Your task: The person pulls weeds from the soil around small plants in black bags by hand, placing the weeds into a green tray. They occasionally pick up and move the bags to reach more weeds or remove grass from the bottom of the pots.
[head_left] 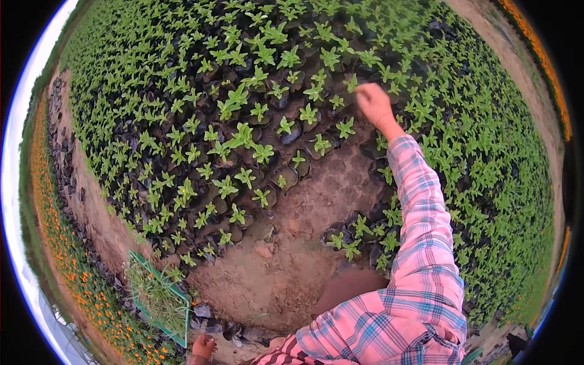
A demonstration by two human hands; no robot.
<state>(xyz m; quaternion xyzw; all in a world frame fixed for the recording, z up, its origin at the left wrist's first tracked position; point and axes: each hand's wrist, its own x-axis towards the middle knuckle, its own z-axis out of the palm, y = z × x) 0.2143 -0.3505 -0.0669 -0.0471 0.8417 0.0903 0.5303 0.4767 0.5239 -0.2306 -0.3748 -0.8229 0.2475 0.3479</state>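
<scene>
My right hand (372, 103) reaches far out over the seedlings, its fingers curled together in a pinch. A small green seedling (351, 83) stands right at its fingertips; whether the fingers hold it, or something smaller, is hidden. Around it are many young leafy plants in black plastic grow bags (291, 135) filled with soil. My left hand (204, 348) is low at the bottom edge, fingers curled in, and what they may hold cannot be made out. Beside it lies a green plastic crate (187, 313) with pulled grass and weeds (155, 298) in it.
Bare soil (322, 194) lies between the bags in front of me. A small group of bagged seedlings (353, 234) stands near my right sleeve. Orange flowers (85, 277) grow in a strip along the left, past a dirt path (100, 225).
</scene>
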